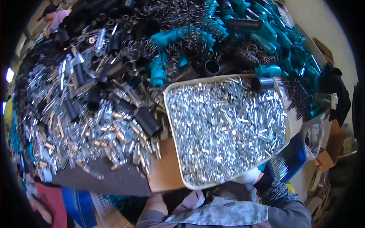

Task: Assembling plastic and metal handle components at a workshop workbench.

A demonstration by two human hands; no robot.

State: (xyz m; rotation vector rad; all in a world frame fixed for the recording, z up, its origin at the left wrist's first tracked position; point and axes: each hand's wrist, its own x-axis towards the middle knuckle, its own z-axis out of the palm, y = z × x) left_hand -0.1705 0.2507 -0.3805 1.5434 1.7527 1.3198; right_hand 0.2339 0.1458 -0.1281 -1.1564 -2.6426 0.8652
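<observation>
A big cream tray [173,114] sits front and centre, heaped with small shiny metal pins [224,129], its near edge hanging right over the person's chest. The right hand [249,176], in a pale glove, shows only as a knuckle bump pressed against the tray's near rim; whether the fingers are curled under it, I cannot tell. The left hand is out of sight, though the left forearm [154,203] comes up under a brown board [165,173] just beside the tray's left corner.

Left of the tray, a sprawl of loose metal parts [76,129] covers the table, with black tubes [146,121] lying among them. Behind the tray, teal handles [262,34] are piled high, tangled with dark wire springs [175,19]. One black tube end [262,83] pokes over the tray's far right rim. At far top left, another person [53,17] stands at the table. Cardboard boxes [329,152] crowd the right side.
</observation>
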